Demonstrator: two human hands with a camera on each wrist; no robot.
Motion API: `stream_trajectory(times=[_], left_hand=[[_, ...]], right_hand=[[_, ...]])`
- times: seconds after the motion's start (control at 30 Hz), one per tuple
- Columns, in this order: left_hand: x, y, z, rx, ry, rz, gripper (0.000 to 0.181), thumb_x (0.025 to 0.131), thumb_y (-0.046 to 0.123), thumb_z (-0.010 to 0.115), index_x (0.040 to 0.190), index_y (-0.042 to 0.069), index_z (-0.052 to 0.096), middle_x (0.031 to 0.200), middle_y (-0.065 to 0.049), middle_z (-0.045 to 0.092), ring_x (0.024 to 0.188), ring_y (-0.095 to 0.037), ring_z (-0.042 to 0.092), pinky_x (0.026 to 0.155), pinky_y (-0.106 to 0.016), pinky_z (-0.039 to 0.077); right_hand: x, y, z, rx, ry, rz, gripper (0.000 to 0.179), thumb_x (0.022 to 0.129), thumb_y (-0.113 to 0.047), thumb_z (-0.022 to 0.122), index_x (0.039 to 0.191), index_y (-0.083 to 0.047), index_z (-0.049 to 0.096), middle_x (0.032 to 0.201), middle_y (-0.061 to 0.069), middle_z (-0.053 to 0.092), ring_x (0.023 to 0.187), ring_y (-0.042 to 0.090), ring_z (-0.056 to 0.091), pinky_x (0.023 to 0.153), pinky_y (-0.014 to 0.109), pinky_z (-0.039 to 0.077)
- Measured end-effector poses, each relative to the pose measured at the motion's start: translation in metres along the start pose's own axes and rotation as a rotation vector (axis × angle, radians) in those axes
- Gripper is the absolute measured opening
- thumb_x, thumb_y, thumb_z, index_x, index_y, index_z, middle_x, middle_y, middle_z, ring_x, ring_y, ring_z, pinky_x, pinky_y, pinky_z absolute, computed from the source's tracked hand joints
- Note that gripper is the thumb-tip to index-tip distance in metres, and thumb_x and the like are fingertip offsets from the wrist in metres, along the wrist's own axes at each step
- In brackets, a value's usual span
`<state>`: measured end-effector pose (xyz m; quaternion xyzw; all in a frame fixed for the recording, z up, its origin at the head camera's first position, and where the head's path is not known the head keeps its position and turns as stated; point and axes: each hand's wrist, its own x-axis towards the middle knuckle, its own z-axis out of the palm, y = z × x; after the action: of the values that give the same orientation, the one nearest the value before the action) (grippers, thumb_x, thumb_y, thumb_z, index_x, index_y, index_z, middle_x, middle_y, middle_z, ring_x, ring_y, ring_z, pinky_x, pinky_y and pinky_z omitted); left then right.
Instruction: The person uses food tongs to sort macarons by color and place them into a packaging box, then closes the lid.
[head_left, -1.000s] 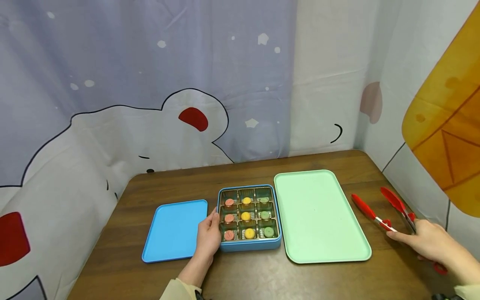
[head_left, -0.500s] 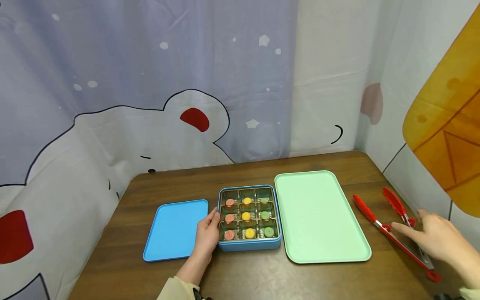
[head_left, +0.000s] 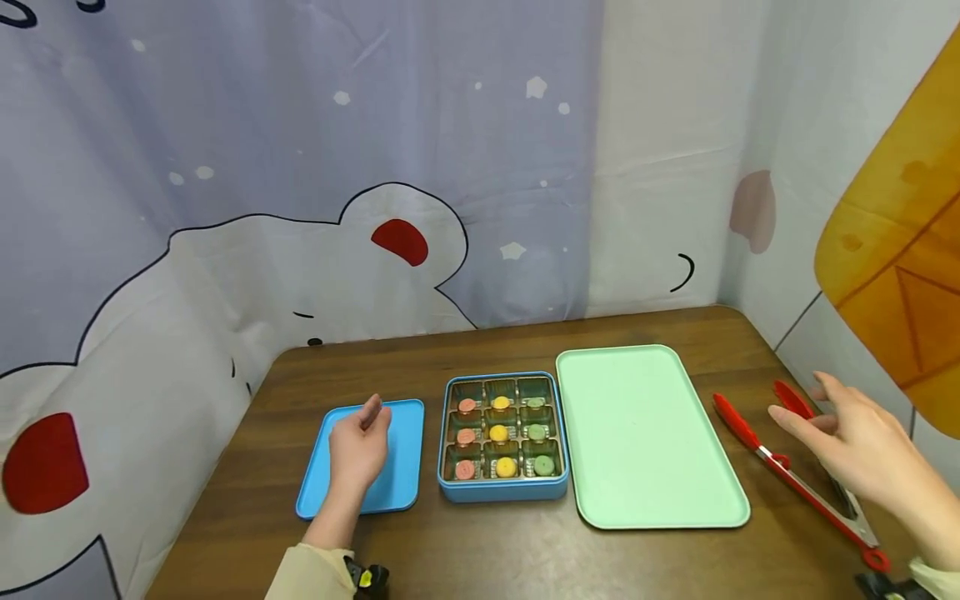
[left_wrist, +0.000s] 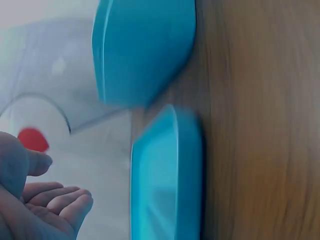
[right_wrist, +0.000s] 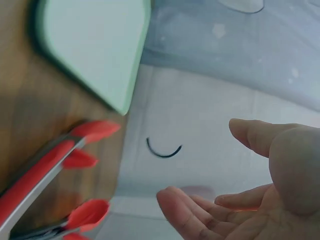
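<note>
My left hand (head_left: 358, 446) hovers over the shallow blue tray (head_left: 401, 467), holding nothing, its fingers relaxed in the left wrist view. Right of it stands a blue box (head_left: 504, 493) with a divided insert. Pink discs (head_left: 465, 470), yellow discs (head_left: 506, 467) and green discs (head_left: 543, 465) sit in its compartments, one color per column. At the right, my empty right hand (head_left: 862, 437) is raised over the red-and-silver tongs (head_left: 806, 487), thumb and fingers apart. Those tongs lie spread on the table with red tips (right_wrist: 95, 131); the hand hides part of one arm.
A pale green tray (head_left: 652, 442) lies between the box and the tongs, close to the box's right side. The brown wooden table (head_left: 510, 558) ends at a printed curtain (head_left: 510, 167) behind and on both sides.
My right hand has let go of the tongs and lifted off them. My left hand has left the box's side and moved left over the blue tray.
</note>
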<state>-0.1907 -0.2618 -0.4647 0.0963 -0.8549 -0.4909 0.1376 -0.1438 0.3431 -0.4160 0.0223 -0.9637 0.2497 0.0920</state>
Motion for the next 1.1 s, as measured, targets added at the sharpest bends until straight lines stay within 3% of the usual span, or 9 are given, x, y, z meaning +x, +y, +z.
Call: stream_trajectory(times=[0.1,0.23,0.43,0.63,0.87,1.1], left_hand=[[0.007,-0.01,-0.02,0.093,0.077,0.01,0.046,0.108,0.02,0.063,0.145,-0.007,0.06,0.139,-0.024,0.065,0.125,-0.037,0.065,0.103,-0.05,0.054],[0.013,-0.027,-0.043,0.25,0.15,-0.022,0.045,0.105,0.02,0.066,0.141,-0.007,0.064,0.133,-0.026,0.067,0.125,-0.042,0.064,0.105,-0.058,0.05],[0.015,-0.051,-0.067,0.438,0.203,-0.068,0.039,0.1,0.017,0.072,0.128,-0.01,0.071,0.122,-0.031,0.07,0.117,-0.053,0.064,0.094,-0.067,0.051],[0.013,-0.064,-0.078,0.499,0.179,-0.106,0.04,0.097,0.018,0.078,0.123,-0.011,0.073,0.117,-0.034,0.071,0.11,-0.055,0.065,0.087,-0.068,0.052],[0.014,-0.069,-0.081,0.532,0.115,-0.119,0.03,0.093,0.008,0.08,0.116,-0.011,0.076,0.108,-0.029,0.074,0.104,-0.052,0.068,0.083,-0.066,0.056],[0.015,-0.069,-0.085,0.557,0.035,-0.181,0.02,0.097,0.002,0.069,0.111,-0.011,0.077,0.11,-0.033,0.072,0.101,-0.052,0.067,0.082,-0.064,0.056]], right_hand=[[0.004,-0.013,-0.001,0.02,0.016,-0.035,0.095,0.105,-0.044,0.066,0.157,0.021,0.021,0.136,0.038,0.051,0.102,0.054,0.068,0.078,0.07,0.047],[0.008,-0.029,0.0,0.038,0.021,-0.069,0.092,0.105,-0.041,0.067,0.158,0.019,0.022,0.136,0.036,0.053,0.103,0.051,0.069,0.076,0.066,0.05],[0.012,-0.052,0.005,0.068,0.006,-0.114,0.087,0.105,-0.041,0.068,0.159,0.014,0.028,0.14,0.029,0.053,0.1,0.041,0.071,0.074,0.052,0.052],[0.018,-0.078,0.01,0.108,0.004,-0.167,0.084,0.106,-0.041,0.067,0.16,0.012,0.03,0.143,0.027,0.053,0.103,0.041,0.071,0.082,0.063,0.05],[0.027,-0.106,0.024,0.139,-0.023,-0.242,0.082,0.104,-0.042,0.069,0.158,0.01,0.035,0.141,0.024,0.057,0.103,0.033,0.072,0.077,0.048,0.058],[0.037,-0.134,0.042,0.179,-0.079,-0.295,0.081,0.105,-0.041,0.069,0.158,0.01,0.036,0.141,0.021,0.057,0.103,0.028,0.073,0.078,0.047,0.057]])
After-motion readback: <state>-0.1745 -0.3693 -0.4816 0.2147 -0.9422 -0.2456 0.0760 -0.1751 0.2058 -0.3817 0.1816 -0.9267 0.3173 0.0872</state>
